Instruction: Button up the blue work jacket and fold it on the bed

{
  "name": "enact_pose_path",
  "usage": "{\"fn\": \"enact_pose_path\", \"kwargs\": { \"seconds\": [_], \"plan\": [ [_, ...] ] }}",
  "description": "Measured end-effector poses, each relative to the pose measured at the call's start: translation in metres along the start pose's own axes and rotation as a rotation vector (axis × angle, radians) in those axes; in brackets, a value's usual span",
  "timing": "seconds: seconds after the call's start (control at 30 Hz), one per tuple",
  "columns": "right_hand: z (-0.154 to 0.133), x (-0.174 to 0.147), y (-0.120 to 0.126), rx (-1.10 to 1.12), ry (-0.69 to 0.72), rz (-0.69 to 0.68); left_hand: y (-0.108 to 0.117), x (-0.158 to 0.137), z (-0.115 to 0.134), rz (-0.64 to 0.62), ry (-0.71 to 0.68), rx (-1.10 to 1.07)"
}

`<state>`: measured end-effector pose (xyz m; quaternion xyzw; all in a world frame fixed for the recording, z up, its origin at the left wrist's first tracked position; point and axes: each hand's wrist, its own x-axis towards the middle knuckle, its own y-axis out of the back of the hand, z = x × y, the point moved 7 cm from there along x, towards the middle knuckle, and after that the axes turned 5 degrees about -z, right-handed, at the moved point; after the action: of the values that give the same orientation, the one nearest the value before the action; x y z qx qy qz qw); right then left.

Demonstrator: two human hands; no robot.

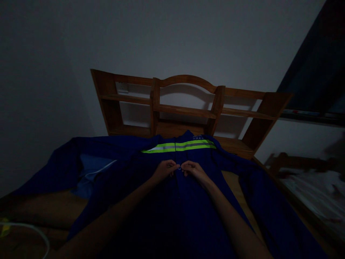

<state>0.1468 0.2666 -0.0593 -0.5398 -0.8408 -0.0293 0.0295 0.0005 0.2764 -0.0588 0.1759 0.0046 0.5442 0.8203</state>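
A dark blue work jacket [199, 212] lies spread out with its sleeves out to both sides. A yellow-green and grey reflective stripe [194, 145] crosses its chest. My left hand [166, 169] is closed in a pinch on the jacket's front opening, just below the stripe. Facing it, my right hand [194, 170] pinches the opening's other side. A small pale round button [179, 167] shows between my fingertips. Dim light hides whether the button sits in a buttonhole.
Behind the jacket, a wooden shelf unit [185, 110] stands against the wall. Lighter blue cloth [94, 169] lies by the left sleeve. A white cable [29, 226] curves at the lower left. Whitish cloth [318, 190] lies at the right, beyond the wooden edge.
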Motion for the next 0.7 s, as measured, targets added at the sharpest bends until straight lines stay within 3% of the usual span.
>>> {"fn": "enact_pose_path", "kwargs": {
  "seconds": [0.5, 0.57, 0.7],
  "plan": [
    [0.001, 0.001, 0.001, -0.061, -0.007, -0.012, 0.001, 0.003, -0.006, 0.013, 0.046, -0.017],
    [0.002, 0.003, 0.012, -0.099, -0.021, 0.057, 0.004, -0.001, 0.003, 0.039, 0.006, 0.071],
    [-0.007, -0.008, 0.056, -0.282, -0.057, 0.344, 0.01, -0.015, 0.032, 0.169, -0.154, 0.46]
  ]
}}
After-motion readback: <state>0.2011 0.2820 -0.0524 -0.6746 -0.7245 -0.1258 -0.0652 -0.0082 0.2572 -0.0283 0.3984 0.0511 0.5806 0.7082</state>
